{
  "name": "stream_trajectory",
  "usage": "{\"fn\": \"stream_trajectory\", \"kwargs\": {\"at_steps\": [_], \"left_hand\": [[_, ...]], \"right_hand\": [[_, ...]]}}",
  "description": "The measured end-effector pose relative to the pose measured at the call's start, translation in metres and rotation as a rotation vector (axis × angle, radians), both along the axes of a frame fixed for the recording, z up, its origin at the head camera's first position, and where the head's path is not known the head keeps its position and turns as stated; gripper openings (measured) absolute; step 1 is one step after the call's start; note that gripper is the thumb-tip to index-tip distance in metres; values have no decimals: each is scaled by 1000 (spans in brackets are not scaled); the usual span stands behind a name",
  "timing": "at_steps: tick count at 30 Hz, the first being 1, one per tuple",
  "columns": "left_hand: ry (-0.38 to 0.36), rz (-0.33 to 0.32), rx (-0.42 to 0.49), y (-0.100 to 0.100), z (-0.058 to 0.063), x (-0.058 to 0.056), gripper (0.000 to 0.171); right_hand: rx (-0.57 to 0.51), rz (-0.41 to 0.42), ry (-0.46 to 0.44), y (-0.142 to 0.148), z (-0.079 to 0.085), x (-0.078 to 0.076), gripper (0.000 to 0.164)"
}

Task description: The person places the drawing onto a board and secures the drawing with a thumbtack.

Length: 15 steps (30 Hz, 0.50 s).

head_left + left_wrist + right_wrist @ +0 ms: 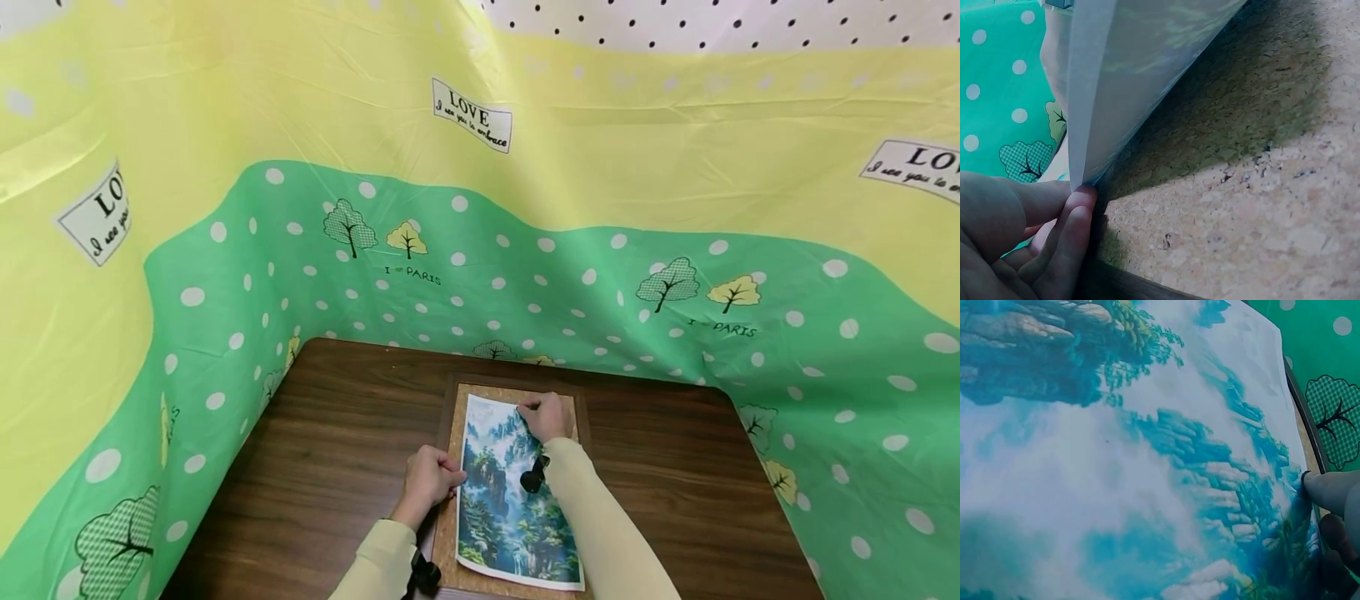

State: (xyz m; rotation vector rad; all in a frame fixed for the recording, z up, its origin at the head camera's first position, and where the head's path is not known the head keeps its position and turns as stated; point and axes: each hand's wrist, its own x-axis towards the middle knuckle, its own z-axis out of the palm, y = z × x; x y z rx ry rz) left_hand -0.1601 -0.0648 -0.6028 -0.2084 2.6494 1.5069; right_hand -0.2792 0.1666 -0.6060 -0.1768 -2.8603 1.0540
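Note:
A printed landscape picture (498,492) of blue-green mountains, trees and waterfalls lies over a wood-framed cork board (446,533). My left hand (430,479) pinches the sheet's left edge between thumb and finger. In the left wrist view, that edge of the paper (1110,94) is raised off the cork and shows its pale underside. At the sheet's upper right edge, my right hand (549,415) grips the paper, thumb on the printed face. Something small and dark shows at the thumb's tip in the right wrist view; what it is, I cannot tell. The other right fingers are partly hidden.
The board rests on a dark brown wooden table (345,433), whose surface extends to both sides. A green and yellow dotted curtain (525,275) hangs around the back and sides of the table. Each wrist wears a small black camera (533,475).

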Motion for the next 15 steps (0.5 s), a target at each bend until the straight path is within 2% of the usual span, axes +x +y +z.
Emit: {"fn": "stream_trajectory", "kwargs": {"at_steps": [15], "left_hand": [[5,-2,3,0,1,0,20]], "right_hand": [[-23,-94,10,-6,-5,0,13]]}}
